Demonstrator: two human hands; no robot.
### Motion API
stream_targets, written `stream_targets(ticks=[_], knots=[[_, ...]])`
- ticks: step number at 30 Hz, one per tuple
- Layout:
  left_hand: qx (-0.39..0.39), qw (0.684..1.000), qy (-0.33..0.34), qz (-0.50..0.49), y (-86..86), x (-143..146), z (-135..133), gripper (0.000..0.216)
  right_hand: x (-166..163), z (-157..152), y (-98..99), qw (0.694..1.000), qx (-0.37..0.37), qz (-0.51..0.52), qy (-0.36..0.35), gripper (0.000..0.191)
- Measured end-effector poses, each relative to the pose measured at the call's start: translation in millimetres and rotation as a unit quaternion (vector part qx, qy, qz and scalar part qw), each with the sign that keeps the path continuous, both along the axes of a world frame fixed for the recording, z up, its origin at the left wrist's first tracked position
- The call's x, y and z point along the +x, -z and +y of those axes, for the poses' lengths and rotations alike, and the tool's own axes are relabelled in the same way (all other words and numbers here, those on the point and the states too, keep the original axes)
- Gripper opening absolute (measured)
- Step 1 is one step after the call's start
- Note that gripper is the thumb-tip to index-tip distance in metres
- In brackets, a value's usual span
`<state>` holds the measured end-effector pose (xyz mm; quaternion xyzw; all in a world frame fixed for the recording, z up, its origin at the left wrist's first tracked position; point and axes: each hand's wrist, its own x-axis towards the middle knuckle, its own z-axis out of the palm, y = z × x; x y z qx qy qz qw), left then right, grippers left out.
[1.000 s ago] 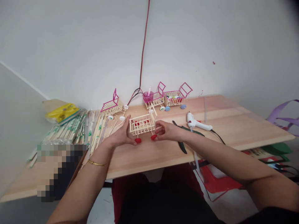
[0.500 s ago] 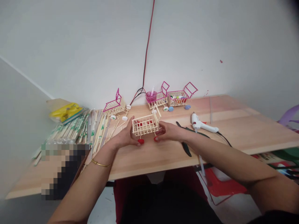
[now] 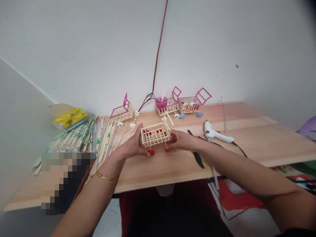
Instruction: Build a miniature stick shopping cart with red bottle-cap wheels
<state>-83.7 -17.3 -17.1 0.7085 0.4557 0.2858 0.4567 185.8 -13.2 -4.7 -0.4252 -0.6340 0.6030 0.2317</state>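
Note:
A miniature shopping cart (image 3: 156, 141) made of pale wooden sticks, with red wheels, is between my two hands above the front middle of the table. My left hand (image 3: 133, 144) grips it from the left, thumb at the front left wheel. On the other side my right hand (image 3: 181, 140) grips the cart low, with fingertips at the right-hand wheel; some of those fingers are hidden. The cart's unpainted handle frame (image 3: 169, 121) rises at the right end.
Behind stand a pink-rimmed cart (image 3: 120, 113) with white wheels, another beside a pink cup (image 3: 161, 102), and a filled cart (image 3: 191, 105). A white glue gun (image 3: 217, 135) and dark pliers-like handles (image 3: 197, 159) lie right. Bundled sticks (image 3: 79, 135) and a yellow bag (image 3: 71, 118) are left.
The cart and both hands have shifted slightly right and down in view, with the cart turned a little. The whole view has also moved slightly.

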Motion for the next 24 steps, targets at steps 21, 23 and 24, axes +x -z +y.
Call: stream_targets(ticks=[21, 23, 24], knots=[[0.032, 0.998, -0.043, -0.038, 0.5, 14, -2, 0.093, 0, 10, 6.1, 0.999, -0.018, 0.024, -0.012, 0.035], [0.033, 0.998, -0.04, -0.034, -2.5, 16, -3, 0.087, 1, 10, 6.5, 0.999, -0.019, 0.025, -0.013, 0.035], [0.035, 0.998, -0.037, -0.031, -4.1, 17, -4, 0.084, 1, 10, 6.0, 0.999, -0.019, 0.026, -0.014, 0.035]])
